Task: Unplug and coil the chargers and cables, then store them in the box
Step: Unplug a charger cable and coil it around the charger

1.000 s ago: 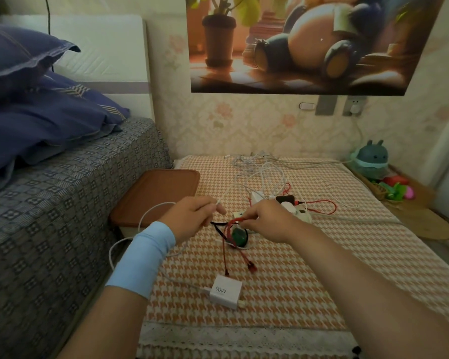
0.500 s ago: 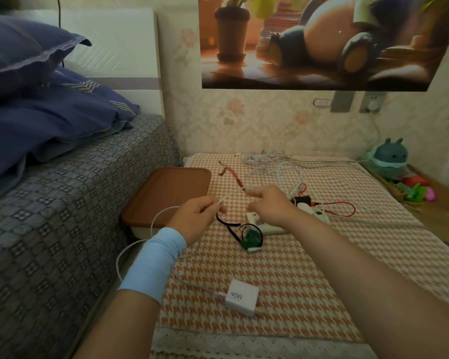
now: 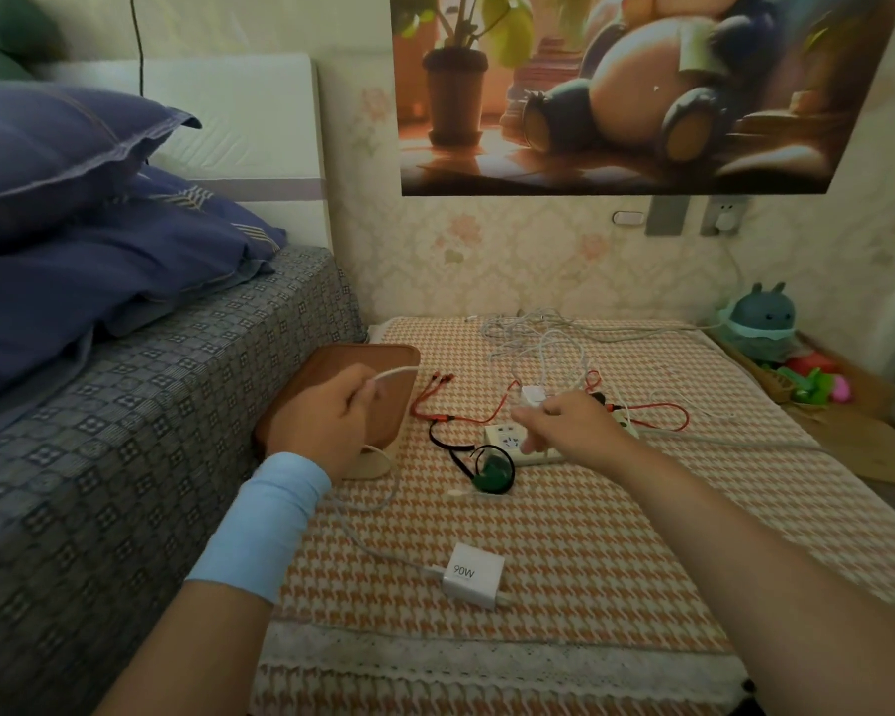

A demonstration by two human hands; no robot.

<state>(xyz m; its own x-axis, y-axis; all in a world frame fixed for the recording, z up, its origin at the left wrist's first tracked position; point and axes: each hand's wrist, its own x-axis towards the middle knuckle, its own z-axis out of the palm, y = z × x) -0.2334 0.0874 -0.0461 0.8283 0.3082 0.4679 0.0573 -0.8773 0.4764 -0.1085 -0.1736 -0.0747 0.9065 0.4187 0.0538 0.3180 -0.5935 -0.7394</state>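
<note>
On checked bench (image 3: 616, 540) beside bed (image 3: 125, 405), with left hand (image 3: 326, 426) pinching white cable (image 3: 399, 372), brown box (image 3: 391, 405) just behind it, right hand (image 3: 564, 426) loose and empty over power strip (image 3: 502, 436), wind slow, even loops toward charger (image 3: 472, 575) lying nearer than left hand.

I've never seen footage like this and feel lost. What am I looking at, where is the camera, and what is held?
No machine here: a person's bare hands, filmed by one camera worn on the head, looking down. The left hand grips a white cable that runs to the 90W charger on the checked tablecloth. The right hand reaches over a power strip; it is blurred, so I cannot tell whether it holds anything. Red cables, a tangle of white cables and a brown-lidded box are also there.
</note>
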